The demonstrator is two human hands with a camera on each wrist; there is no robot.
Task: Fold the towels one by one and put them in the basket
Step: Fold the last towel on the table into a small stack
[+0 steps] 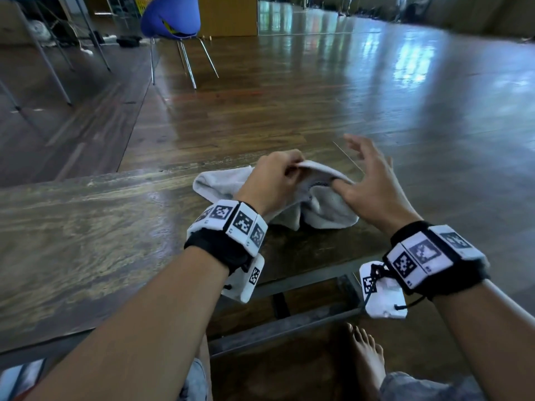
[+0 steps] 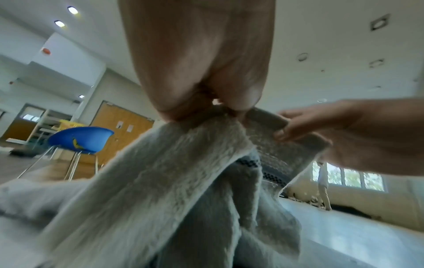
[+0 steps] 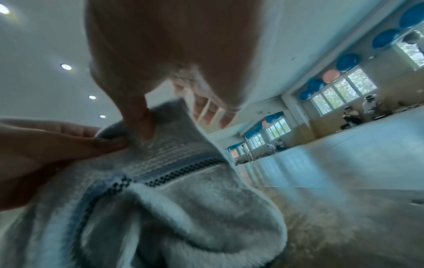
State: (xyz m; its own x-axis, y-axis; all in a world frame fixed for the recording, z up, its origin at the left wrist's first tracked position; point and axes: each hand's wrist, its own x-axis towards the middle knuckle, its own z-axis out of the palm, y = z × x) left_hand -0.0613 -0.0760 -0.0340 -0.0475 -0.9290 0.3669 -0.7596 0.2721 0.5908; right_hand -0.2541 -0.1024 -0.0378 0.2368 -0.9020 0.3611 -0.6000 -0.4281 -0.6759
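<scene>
A crumpled white towel with a dark checked band lies on the wooden table. The left hand pinches its raised hem between curled fingers and thumb. At 3 o'clock from that pinch, the right hand lays its thumb on the same hem, the other fingers spread and straight beyond the cloth.
</scene>
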